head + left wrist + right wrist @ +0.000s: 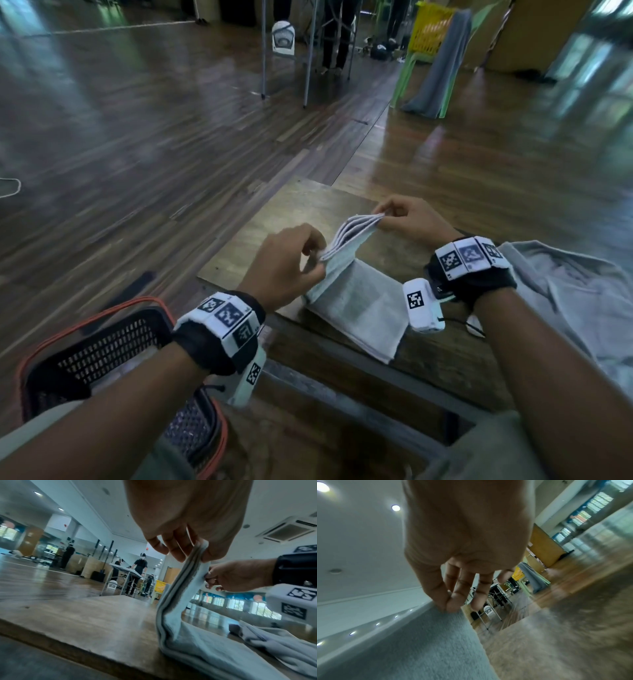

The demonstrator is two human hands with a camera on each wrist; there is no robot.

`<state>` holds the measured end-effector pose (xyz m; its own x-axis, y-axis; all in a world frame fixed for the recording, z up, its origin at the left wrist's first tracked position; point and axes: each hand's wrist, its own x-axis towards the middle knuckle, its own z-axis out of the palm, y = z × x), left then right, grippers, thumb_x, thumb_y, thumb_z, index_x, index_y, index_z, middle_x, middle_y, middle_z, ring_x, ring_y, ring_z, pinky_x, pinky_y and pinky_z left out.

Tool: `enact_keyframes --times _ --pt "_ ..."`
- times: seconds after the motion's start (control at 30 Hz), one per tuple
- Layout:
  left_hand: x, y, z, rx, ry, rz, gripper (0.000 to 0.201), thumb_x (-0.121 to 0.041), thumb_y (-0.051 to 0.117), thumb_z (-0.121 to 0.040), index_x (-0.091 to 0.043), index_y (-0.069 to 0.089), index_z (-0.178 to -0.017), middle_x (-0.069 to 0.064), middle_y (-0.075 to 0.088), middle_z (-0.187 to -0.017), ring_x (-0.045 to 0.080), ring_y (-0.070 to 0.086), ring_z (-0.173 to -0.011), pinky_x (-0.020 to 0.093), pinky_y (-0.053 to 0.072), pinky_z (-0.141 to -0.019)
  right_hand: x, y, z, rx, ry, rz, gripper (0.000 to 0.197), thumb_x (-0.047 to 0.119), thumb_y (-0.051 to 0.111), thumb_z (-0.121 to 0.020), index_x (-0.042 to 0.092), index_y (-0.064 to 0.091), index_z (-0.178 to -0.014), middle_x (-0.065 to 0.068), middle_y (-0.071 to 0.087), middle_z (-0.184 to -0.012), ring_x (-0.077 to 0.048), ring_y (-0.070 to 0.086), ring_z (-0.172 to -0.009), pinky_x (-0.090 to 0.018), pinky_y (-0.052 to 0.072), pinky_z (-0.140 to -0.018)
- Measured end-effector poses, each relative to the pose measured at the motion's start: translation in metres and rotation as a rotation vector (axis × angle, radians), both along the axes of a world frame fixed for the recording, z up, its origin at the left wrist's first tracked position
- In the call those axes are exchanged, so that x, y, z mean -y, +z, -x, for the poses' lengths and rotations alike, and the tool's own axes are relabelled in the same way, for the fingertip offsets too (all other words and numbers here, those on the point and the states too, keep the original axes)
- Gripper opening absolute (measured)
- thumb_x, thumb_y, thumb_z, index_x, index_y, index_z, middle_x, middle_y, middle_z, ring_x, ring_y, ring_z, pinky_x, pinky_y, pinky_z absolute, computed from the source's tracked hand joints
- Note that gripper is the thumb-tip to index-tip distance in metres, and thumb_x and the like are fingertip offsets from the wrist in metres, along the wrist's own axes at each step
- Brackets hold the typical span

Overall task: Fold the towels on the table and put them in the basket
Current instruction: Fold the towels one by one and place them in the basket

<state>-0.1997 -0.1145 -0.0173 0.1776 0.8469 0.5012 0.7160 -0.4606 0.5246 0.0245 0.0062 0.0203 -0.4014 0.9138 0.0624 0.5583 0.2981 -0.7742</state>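
A pale grey towel [356, 301], folded into several layers, lies on the wooden table [274, 212]; its far end is lifted off the surface. My left hand [317, 260] pinches the left corner of that raised edge, and my right hand [382, 216] pinches the right corner. In the left wrist view the towel [173, 601] rises steeply from the table to my left hand [200, 555], with my right hand [207, 574] behind it. In the right wrist view my right hand [445, 607] pinches the towel [419, 649] at its corner. A black mesh basket [102, 346] with an orange rim stands at the lower left, below the table edge.
A second, unfolded grey towel [568, 298] lies on the table at the right. Beyond the table stretches wooden floor, with a green chair [407, 75] carrying a yellow basket and a draped grey cloth, and folding table legs [308, 61] far back. People stand at a far table [126, 570].
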Motion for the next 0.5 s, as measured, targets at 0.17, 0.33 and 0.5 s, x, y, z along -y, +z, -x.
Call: enact_keyframes --times 0.17,0.33,0.5 --pt "0.013 -0.018 -0.037 -0.044 -0.097 -0.029 0.018 -0.024 0.062 -0.072 -0.017 0.059 -0.088 -0.004 0.062 -0.083 0.014 0.056 -0.075 0.031 0.043 -0.07 0.016 -0.013 -0.036 -0.031 -0.045 0.191 0.016 -0.008 0.051 -0.086 -0.001 0.062 -0.094 -0.016 0.062 -0.089 0.004 0.06 -0.055 -0.009 0.05 -0.061" --pt "0.028 -0.044 -0.067 -0.181 -0.151 -0.049 0.022 -0.02 0.065 -0.067 -0.02 0.056 -0.087 -0.005 0.062 -0.082 0.015 0.055 -0.078 0.023 0.028 -0.072 0.026 -0.03 -0.067 0.069 -0.14 0.338 0.021 0.012 0.05 -0.091 0.003 0.069 -0.094 -0.006 0.067 -0.083 -0.005 0.062 -0.064 -0.009 0.048 -0.057" --pt "0.032 -0.058 -0.085 -0.236 -0.244 -0.002 0.028 -0.016 0.069 -0.066 -0.023 0.052 -0.087 -0.007 0.062 -0.082 0.015 0.055 -0.076 0.019 0.024 -0.071 0.027 -0.053 -0.087 0.172 -0.12 0.344 0.007 0.015 0.067 -0.083 0.017 0.07 -0.078 -0.011 0.071 -0.093 -0.019 0.064 -0.081 -0.03 0.051 -0.083"
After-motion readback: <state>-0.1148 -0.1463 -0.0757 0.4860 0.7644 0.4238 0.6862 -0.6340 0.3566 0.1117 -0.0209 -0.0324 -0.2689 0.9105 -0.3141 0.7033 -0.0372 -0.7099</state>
